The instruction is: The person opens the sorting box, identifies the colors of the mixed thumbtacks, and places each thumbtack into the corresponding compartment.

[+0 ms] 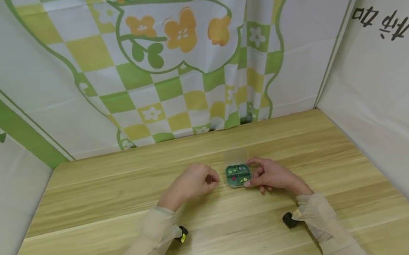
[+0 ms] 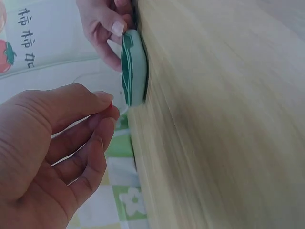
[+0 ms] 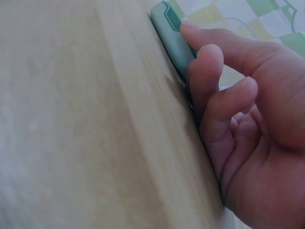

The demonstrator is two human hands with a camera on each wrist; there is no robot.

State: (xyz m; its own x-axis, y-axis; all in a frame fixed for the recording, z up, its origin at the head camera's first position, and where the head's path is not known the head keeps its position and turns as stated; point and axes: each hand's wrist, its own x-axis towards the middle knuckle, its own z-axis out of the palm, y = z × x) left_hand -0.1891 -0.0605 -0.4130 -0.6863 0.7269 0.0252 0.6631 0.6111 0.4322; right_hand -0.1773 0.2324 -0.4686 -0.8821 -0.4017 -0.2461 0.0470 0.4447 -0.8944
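A small green pill box with four compartments stands on the table, its clear lid raised at the back. Small red, yellowish-green and pale pieces lie in the compartments; their exact kind is too small to tell. My right hand holds the box at its right side, the thumb on the front corner and a finger near the back. Just left of the box, my left hand is raised off the table. Between its thumb and forefinger it pinches a small red piece, mostly hidden by the fingertips.
The wooden table reaches to a checked, flowered curtain at the back. White printed panels stand along the left and right sides. A black wrist strap piece shows below the right sleeve.
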